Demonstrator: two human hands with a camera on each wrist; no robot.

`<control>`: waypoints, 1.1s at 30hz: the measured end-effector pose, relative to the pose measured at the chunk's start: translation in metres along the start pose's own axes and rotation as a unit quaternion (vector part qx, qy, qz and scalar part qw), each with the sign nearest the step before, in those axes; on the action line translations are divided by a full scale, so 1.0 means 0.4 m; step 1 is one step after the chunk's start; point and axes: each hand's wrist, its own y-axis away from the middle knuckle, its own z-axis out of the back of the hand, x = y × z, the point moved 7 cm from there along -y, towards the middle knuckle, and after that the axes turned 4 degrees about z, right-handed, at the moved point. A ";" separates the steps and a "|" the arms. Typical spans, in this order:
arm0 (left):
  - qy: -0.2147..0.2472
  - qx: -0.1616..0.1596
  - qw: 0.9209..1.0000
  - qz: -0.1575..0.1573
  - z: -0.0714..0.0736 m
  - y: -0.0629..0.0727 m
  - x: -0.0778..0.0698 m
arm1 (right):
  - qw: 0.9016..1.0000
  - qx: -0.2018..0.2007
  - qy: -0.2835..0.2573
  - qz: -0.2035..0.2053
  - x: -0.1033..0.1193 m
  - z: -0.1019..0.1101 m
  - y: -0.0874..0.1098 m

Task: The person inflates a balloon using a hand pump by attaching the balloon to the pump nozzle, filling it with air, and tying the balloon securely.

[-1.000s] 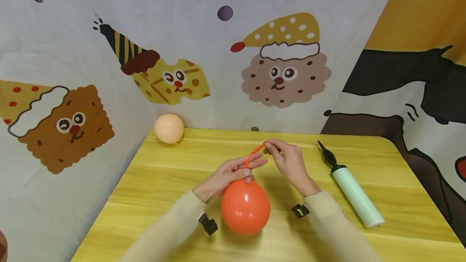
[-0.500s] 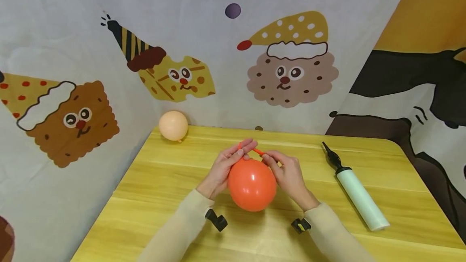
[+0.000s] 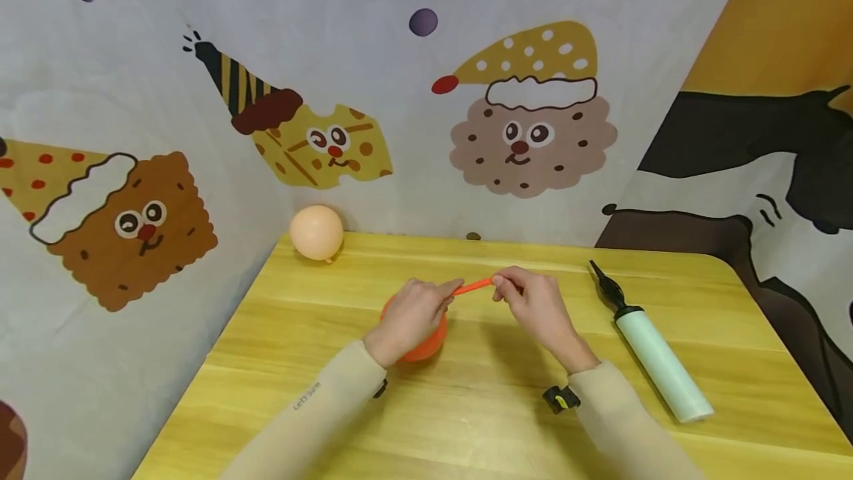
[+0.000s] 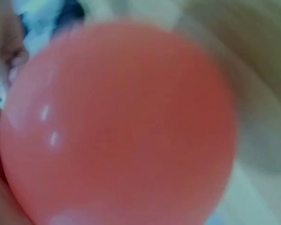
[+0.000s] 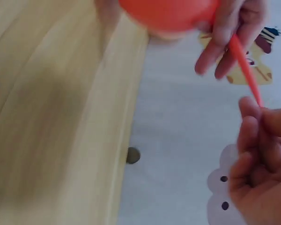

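Note:
An inflated orange-red balloon (image 3: 429, 345) is under my left hand (image 3: 409, 317), which covers much of it in the head view. The fingers of that hand grip it at the base of its neck, with some of them extended. Between my hands the neck (image 3: 474, 287) is stretched taut. My right hand (image 3: 538, 310) pinches the neck's end between thumb and fingertips, as the right wrist view also shows at the stretched neck (image 5: 246, 70). The round balloon body (image 4: 126, 122) fills most of the left wrist view, blurred.
A small peach balloon (image 3: 316, 233) sits at the table's back left corner. To the right of my right hand lies a pale green hand pump (image 3: 663, 365) with a black nozzle. A cartoon-printed cloth (image 3: 413, 154) hangs behind the wooden table (image 3: 480, 406).
My left hand has turned over, back of the hand up, and the balloon body has swung left beneath it. My right hand keeps its pinch, and the neck now runs straight between the hands.

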 end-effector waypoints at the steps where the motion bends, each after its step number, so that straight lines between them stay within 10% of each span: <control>1: -0.063 -0.032 0.997 -0.018 0.006 0.002 -0.006 | 0.999 0.027 -0.025 -0.024 -0.002 -0.008 0.004; 5: -0.165 -0.138 0.973 -0.088 0.024 0.018 -0.015 | 0.962 0.126 -0.219 -0.102 0.021 -0.031 0.031; 8: -0.168 -0.206 0.957 -0.118 0.038 0.026 -0.003 | 0.890 0.176 -0.397 -0.138 0.075 -0.030 0.060; 12: -0.160 -0.222 0.949 -0.156 0.035 0.031 0.000 | 0.800 0.142 -0.558 -0.169 0.124 0.001 0.063; 16: -0.091 -0.102 0.971 -0.198 -0.006 0.033 -0.022 | 0.744 0.062 -0.626 -0.224 0.087 0.008 0.036; 18: -0.007 -0.007 0.981 -0.196 -0.025 0.033 -0.031 | 0.740 0.050 -0.623 -0.249 0.055 -0.005 0.024; 20: 0.127 0.095 0.973 -0.166 -0.033 0.032 -0.035 | 0.753 0.055 -0.602 -0.261 0.023 -0.021 0.015; 22: 0.277 0.176 0.936 -0.128 -0.030 0.036 -0.036 | 0.779 0.068 -0.570 -0.252 -0.003 -0.031 0.009; 26: 0.526 0.253 0.808 -0.080 -0.006 0.047 -0.034 | 0.853 0.100 -0.482 -0.175 -0.017 -0.032 0.008; 29: 0.640 0.237 0.728 -0.066 0.008 0.053 -0.027 | 0.913 0.114 -0.380 -0.097 -0.010 -0.031 0.022; 33: 0.762 0.156 0.628 -0.007 0.011 0.051 -0.018 | 0.962 0.108 -0.245 -0.050 -0.010 -0.042 0.058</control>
